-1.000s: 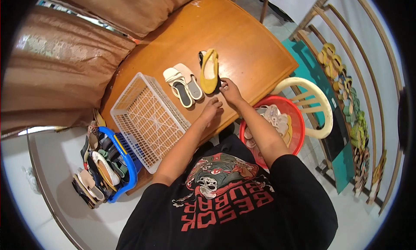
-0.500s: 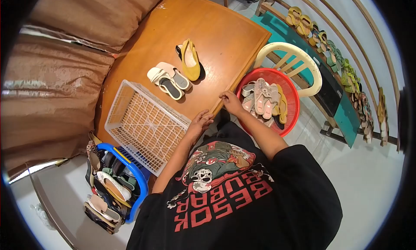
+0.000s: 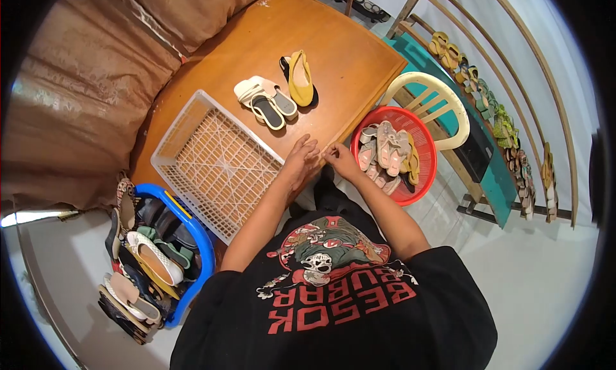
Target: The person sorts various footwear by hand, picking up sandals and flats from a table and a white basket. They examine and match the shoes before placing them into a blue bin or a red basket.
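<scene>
My left hand [image 3: 301, 161] is at the table's front edge, palm turned partly up, fingers spread, holding nothing. Close beside it on the right is my right hand [image 3: 341, 159], its fingers curled near the table edge; whether anything small is between them is too small to make out. Beyond my hands on the wooden table [image 3: 346, 55] lie a white and beige pair of sandals [image 3: 268, 107] and a yellow pair of shoes [image 3: 300, 81]. An empty white plastic basket [image 3: 224, 168] lies left of my left hand.
A red basket [image 3: 428, 168] of sandals rests on a cream plastic chair [image 3: 454, 107] at the right. Lower left, a blue basket [image 3: 206, 258] holds several shoes. Shoes line a wooden rack [image 3: 465, 68] at the far right. Brown curtains [image 3: 70, 107] hang at the left.
My hands have come closer together at the table edge. My left hand has moved up and opened its fingers more. The camera view has shifted slightly.
</scene>
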Demonstrator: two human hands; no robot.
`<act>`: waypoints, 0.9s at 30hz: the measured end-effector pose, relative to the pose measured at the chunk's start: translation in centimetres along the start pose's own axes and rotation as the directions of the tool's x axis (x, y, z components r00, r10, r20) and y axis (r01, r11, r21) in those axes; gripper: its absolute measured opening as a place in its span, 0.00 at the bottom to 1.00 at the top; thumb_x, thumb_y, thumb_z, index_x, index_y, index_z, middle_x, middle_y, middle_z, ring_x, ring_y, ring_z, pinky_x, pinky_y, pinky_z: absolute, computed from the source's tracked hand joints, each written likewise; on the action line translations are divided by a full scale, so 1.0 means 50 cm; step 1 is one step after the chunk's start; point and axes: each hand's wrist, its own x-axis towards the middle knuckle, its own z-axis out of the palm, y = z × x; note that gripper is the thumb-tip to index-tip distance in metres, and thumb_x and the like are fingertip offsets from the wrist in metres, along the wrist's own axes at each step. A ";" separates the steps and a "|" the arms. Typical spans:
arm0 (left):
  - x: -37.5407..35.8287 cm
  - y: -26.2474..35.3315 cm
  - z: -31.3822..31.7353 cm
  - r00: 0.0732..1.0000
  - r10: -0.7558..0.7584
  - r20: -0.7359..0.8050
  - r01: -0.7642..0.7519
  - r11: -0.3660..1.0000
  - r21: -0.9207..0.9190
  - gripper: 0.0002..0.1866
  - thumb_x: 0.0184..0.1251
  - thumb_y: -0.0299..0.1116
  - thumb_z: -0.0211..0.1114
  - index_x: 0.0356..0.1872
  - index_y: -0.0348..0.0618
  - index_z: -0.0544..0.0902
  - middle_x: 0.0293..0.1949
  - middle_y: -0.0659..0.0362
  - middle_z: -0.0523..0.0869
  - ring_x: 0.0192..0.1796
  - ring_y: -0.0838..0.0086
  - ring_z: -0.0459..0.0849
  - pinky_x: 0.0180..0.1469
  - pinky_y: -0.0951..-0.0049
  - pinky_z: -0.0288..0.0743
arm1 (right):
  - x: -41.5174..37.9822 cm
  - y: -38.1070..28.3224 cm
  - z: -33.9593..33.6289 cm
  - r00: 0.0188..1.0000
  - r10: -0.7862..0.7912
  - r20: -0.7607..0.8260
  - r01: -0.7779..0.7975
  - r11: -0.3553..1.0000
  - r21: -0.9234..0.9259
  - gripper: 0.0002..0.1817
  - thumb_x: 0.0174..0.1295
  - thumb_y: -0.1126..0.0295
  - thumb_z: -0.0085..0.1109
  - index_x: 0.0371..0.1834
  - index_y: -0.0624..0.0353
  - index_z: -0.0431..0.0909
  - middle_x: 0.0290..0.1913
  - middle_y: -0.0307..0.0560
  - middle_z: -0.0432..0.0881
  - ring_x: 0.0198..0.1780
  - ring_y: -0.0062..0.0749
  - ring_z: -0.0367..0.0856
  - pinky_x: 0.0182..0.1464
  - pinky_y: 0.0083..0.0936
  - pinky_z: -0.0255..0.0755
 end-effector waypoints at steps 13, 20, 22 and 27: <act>0.134 0.090 0.034 0.980 -0.085 -0.182 0.074 0.995 -0.064 0.25 0.73 0.46 0.59 0.65 0.45 0.69 0.60 0.58 0.75 0.55 0.69 0.78 0.55 0.65 0.73 | 0.394 -0.140 0.013 0.892 0.356 -0.278 -0.432 0.853 -0.294 0.51 0.54 0.33 0.62 0.69 0.64 0.64 0.68 0.65 0.67 0.68 0.57 0.70 0.69 0.44 0.65; 0.123 0.069 0.063 0.987 -0.083 -0.138 0.083 0.997 -0.003 0.30 0.77 0.38 0.51 0.76 0.43 0.59 0.71 0.55 0.71 0.66 0.62 0.73 0.64 0.63 0.71 | 0.479 -0.170 0.025 0.877 0.395 -0.273 -0.480 0.744 -0.466 0.54 0.39 0.53 0.81 0.68 0.63 0.60 0.64 0.69 0.68 0.66 0.56 0.72 0.64 0.43 0.73; 0.109 0.071 0.068 0.984 -0.085 -0.154 0.081 0.996 -0.031 0.30 0.76 0.38 0.52 0.76 0.43 0.59 0.69 0.56 0.72 0.65 0.64 0.74 0.66 0.62 0.69 | 0.489 -0.160 0.026 0.891 0.386 -0.239 -0.453 0.789 -0.415 0.50 0.41 0.55 0.81 0.65 0.64 0.62 0.63 0.68 0.68 0.64 0.58 0.74 0.63 0.41 0.75; 0.114 0.079 0.078 0.981 -0.097 -0.169 0.103 0.994 0.029 0.32 0.75 0.40 0.54 0.76 0.44 0.59 0.67 0.57 0.75 0.63 0.68 0.78 0.63 0.65 0.66 | 0.463 -0.109 0.002 0.934 0.301 -0.192 -0.342 0.909 -0.240 0.39 0.52 0.60 0.75 0.63 0.67 0.67 0.63 0.67 0.73 0.64 0.56 0.76 0.63 0.39 0.73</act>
